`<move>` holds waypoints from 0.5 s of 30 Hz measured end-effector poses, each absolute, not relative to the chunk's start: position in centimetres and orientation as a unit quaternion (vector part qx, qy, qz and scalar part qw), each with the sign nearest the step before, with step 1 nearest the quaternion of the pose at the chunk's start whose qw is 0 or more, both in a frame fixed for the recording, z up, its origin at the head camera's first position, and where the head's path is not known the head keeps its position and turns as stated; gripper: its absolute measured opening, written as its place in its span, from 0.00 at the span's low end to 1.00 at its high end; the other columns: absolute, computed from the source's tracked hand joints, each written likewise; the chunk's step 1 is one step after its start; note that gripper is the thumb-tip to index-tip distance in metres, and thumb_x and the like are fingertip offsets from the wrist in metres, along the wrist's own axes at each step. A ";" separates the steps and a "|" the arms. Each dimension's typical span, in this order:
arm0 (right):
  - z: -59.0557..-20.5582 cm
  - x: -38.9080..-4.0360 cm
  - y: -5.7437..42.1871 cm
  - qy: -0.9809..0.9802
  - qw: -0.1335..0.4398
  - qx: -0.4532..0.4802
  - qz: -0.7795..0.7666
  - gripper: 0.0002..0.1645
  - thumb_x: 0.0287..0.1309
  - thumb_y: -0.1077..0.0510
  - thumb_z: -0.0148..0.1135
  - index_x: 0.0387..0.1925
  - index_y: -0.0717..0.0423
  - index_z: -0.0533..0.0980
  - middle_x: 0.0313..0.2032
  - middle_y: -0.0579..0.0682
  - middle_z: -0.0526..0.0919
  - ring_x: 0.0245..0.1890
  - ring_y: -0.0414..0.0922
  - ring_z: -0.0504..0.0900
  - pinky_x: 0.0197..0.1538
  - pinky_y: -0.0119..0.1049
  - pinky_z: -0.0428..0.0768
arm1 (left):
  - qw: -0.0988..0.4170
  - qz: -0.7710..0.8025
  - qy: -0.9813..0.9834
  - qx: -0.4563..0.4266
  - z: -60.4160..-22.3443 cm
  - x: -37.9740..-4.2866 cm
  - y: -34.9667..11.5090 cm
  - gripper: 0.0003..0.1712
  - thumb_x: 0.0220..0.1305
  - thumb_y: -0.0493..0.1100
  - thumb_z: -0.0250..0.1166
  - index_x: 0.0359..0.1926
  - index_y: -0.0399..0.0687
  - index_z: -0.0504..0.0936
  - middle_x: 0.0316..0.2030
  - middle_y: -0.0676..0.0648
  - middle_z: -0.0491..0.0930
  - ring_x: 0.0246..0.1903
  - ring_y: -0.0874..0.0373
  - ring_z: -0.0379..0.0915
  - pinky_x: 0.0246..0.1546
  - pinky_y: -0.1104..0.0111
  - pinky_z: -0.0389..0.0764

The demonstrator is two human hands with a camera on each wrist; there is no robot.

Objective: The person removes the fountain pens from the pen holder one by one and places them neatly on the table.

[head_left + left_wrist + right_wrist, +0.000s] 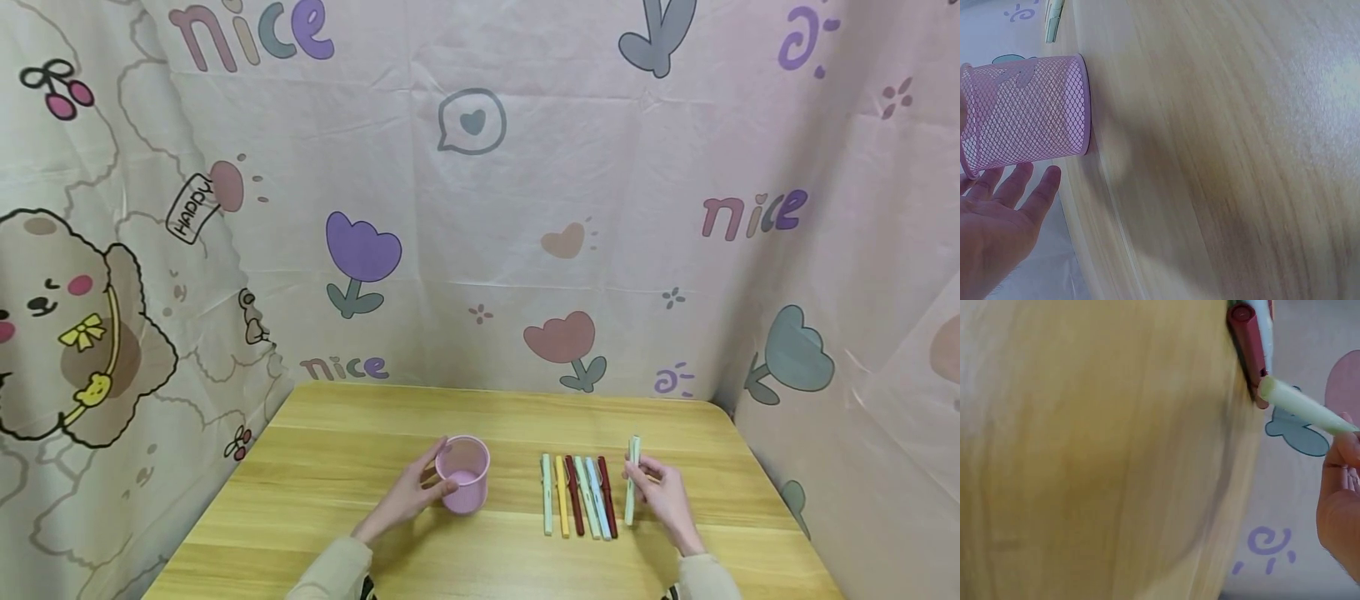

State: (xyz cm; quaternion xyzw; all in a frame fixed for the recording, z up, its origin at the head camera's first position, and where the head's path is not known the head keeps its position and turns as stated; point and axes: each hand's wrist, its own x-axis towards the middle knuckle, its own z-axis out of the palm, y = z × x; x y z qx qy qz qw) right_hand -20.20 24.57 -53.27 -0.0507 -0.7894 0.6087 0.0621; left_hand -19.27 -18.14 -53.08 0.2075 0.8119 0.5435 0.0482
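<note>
A pink mesh pen holder (pixel 467 497) stands upright on the table. My left hand (pixel 411 493) holds its left side, thumb at the front and fingers toward the back near the rim. In the left wrist view the fingers (pixel 1036 195) lie along the mesh wall of the pen holder (pixel 1029 112). My right hand (pixel 663 495) pinches a pale green pen (pixel 631 492) between thumb and fingers, beside the row of pens. One end of this pen (pixel 1300 405) points at the camera in the right wrist view.
Between the hands lies a row of several pens: pale green (pixel 547 496), yellow (pixel 561 497), dark red (pixel 575 496), another green (pixel 588 498), light blue (pixel 598 500) and a second dark red (pixel 608 498). Behind the wooden table (pixel 337 433) hangs a printed cloth (pixel 480 217).
</note>
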 end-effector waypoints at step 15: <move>-55.2 -21.4 25.4 -0.834 -0.027 -0.051 0.548 0.09 0.63 0.68 0.63 0.40 0.74 0.77 0.19 0.48 0.75 0.14 0.36 0.69 0.16 0.25 0.70 | 0.048 0.547 0.808 0.212 -53.2 -19.3 -18.1 0.51 0.68 0.41 0.65 0.77 0.28 0.43 0.74 0.21 0.45 0.68 0.21 0.57 0.67 0.42 0.71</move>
